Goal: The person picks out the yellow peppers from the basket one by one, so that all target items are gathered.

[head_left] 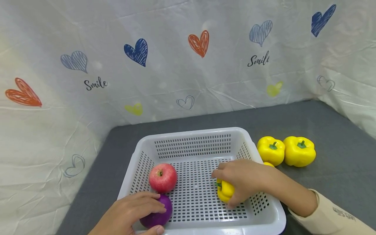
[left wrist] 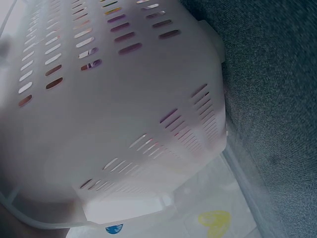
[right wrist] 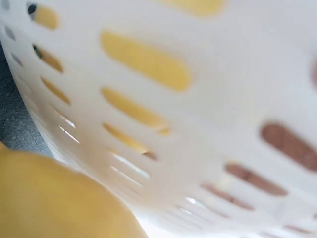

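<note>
In the head view a white slotted plastic basket [head_left: 194, 131] stands on the table. My right hand [head_left: 245, 178] reaches over its right wall and grips a yellow bell pepper [head_left: 225, 192] inside, near the basket floor; the palm hides part of it. At the near left corner my left hand [head_left: 133, 209] has its fingers curled over a smooth, round purple fruit or vegetable [head_left: 158, 213], thumb by the near rim. Touching or almost touching the purple piece is a red apple [head_left: 163, 178]. The left wrist view catches only the basket's outer wall [left wrist: 114, 124].
Two yellow bell peppers [head_left: 271, 150] stand right of the basket, with another yellow piece [head_left: 268, 164] mostly hidden under the right forearm. A yellow pepper [right wrist: 54, 198] outside the wall fills the right wrist view's lower corner. Behind the grey table [head_left: 335, 147] hangs a heart-printed curtain [head_left: 164, 75].
</note>
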Tool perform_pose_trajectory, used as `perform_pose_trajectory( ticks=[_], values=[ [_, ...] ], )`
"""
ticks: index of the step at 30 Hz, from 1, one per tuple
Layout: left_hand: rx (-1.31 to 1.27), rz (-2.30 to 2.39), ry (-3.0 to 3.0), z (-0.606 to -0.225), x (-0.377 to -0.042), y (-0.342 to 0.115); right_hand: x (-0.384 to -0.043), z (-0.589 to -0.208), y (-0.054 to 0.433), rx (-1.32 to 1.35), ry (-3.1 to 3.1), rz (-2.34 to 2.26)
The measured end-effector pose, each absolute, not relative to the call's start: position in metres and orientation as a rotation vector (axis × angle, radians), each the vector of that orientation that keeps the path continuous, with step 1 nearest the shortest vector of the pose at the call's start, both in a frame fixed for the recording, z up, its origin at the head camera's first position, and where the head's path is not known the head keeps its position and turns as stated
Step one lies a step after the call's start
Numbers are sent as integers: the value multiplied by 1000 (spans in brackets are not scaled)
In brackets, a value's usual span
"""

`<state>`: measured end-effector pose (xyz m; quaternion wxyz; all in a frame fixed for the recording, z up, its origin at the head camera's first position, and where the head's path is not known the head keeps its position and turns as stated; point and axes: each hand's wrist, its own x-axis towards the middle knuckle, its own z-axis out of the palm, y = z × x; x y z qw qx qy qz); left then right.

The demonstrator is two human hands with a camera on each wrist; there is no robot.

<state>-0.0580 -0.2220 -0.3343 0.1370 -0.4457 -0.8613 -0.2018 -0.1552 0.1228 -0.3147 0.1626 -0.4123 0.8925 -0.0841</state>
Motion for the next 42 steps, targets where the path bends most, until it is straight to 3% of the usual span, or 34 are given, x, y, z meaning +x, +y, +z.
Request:
perform_pose_trajectory(
  ticks=[42],
  values=[
    [-1201, -536, -2554, -335, -54, -222, -136, -305, 142, -1349, 2523, -544]
  ],
)
